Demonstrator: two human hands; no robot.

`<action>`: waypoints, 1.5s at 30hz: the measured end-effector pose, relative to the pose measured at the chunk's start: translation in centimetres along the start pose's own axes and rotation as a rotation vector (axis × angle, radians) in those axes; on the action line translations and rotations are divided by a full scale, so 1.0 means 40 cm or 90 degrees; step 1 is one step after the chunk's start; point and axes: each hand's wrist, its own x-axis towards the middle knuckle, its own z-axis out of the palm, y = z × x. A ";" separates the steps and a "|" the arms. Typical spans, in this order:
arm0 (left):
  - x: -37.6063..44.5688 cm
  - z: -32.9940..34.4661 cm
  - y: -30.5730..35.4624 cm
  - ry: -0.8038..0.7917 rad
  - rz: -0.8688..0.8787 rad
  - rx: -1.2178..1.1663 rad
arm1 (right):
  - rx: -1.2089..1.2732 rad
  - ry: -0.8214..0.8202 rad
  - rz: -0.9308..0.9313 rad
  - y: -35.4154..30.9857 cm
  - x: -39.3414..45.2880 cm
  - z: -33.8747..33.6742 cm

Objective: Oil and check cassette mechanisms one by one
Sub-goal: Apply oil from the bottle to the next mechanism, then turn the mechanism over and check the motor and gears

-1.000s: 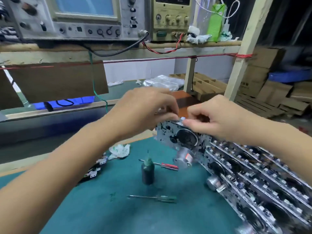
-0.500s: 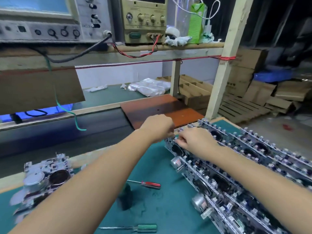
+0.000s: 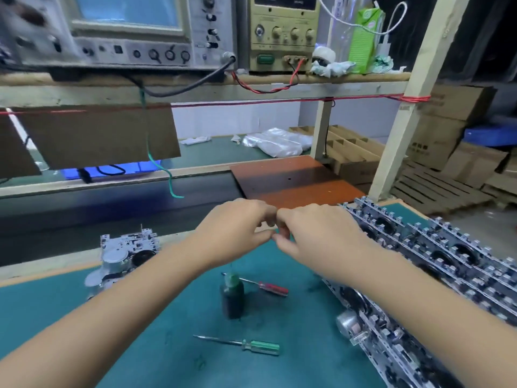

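Waiting in tight rows right of the oil bottle (image 3: 231, 296), the cassette mechanisms (image 3: 436, 256) sit packed w/ motors outward, prob. for easy picking. One mech (image 3: 127, 252) lies apart, left of bottle. Above it, left hand (image 3: 235, 233) & right hand (image 3: 316, 236) meet fingertip-to-fingertip, fingers curled; can't tell if anything's pinched. Screwdrivers (image 3: 251, 345) lie just beside bottle.

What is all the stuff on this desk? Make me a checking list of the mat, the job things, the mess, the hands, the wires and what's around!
Surface: green mat, faint smudges.
Job's things: oil bottle upright; mechanism rows at right; lone mechanism at left.
Clutter: red screwdriver, green screwdriver lying flat.
Grippers: left hand and right hand meet fingertip to fingertip; anything held is hidden.
Cables: green wire dangling; red lead on shelf.
Surroundings: oscilloscope, cardboard boxes.
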 end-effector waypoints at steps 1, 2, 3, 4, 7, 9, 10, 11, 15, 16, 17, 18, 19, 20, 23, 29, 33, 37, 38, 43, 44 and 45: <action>-0.064 -0.023 -0.014 0.014 -0.013 -0.005 | 0.028 -0.009 -0.043 -0.045 -0.006 -0.018; -0.131 -0.043 -0.030 0.022 -0.031 -0.015 | 0.061 -0.019 -0.091 -0.091 -0.011 -0.034; -0.198 -0.058 -0.046 0.025 -0.057 -0.029 | 0.094 -0.032 -0.138 -0.138 -0.013 -0.044; -0.265 -0.067 -0.061 0.026 -0.091 -0.052 | 0.121 -0.047 -0.183 -0.185 -0.012 -0.049; -0.469 -0.071 -0.097 0.065 -0.215 -0.113 | 0.151 -0.075 -0.304 -0.337 -0.004 -0.021; -0.598 -0.057 -0.116 0.088 -0.294 -0.089 | 0.172 -0.087 -0.382 -0.446 -0.001 0.016; -0.655 -0.052 -0.119 0.095 -0.335 -0.069 | 0.191 -0.101 -0.411 -0.500 -0.002 0.034; -0.708 -0.053 -0.120 0.099 -0.370 -0.037 | 0.217 -0.119 -0.428 -0.553 0.000 0.053; -0.879 -0.096 -0.140 0.157 -0.414 0.152 | 0.392 -0.190 -0.414 -0.756 0.022 0.129; -0.918 -0.111 -0.153 0.181 -0.435 0.198 | 0.443 -0.209 -0.404 -0.806 0.031 0.147; -0.957 -0.131 -0.164 0.200 -0.465 0.246 | 0.492 -0.224 -0.393 -0.856 0.041 0.162; -0.996 -0.152 -0.174 0.217 -0.505 0.296 | 0.536 -0.231 -0.383 -0.905 0.051 0.172; -1.033 -0.175 -0.187 0.223 -0.555 0.341 | 0.570 -0.225 -0.377 -0.952 0.062 0.178; -1.068 -0.198 -0.199 0.221 -0.608 0.383 | 0.586 -0.203 -0.383 -0.997 0.073 0.179; -1.168 -0.244 -0.241 0.138 -0.768 0.388 | 0.484 -0.058 -0.482 -1.110 0.109 0.167; -1.224 -0.257 -0.284 0.101 -0.794 0.251 | 0.196 0.164 -0.664 -1.159 0.168 0.107; -1.164 -0.243 -0.272 0.083 -0.680 0.248 | 0.208 0.116 -0.638 -1.059 0.165 0.094; -1.008 -0.208 -0.206 0.138 -0.400 0.287 | 0.252 0.023 -0.512 -0.840 0.108 0.091; -0.960 -0.196 -0.186 0.135 -0.341 0.292 | 0.243 0.027 -0.484 -0.778 0.082 0.090; -0.740 -0.074 -0.112 0.177 -0.085 0.313 | 0.202 0.221 -0.311 -0.502 -0.068 0.131; -0.702 -0.046 -0.099 0.199 -0.041 0.325 | 0.193 0.258 -0.286 -0.459 -0.095 0.147; -0.669 -0.018 -0.087 0.215 -0.001 0.337 | 0.185 0.292 -0.263 -0.422 -0.121 0.165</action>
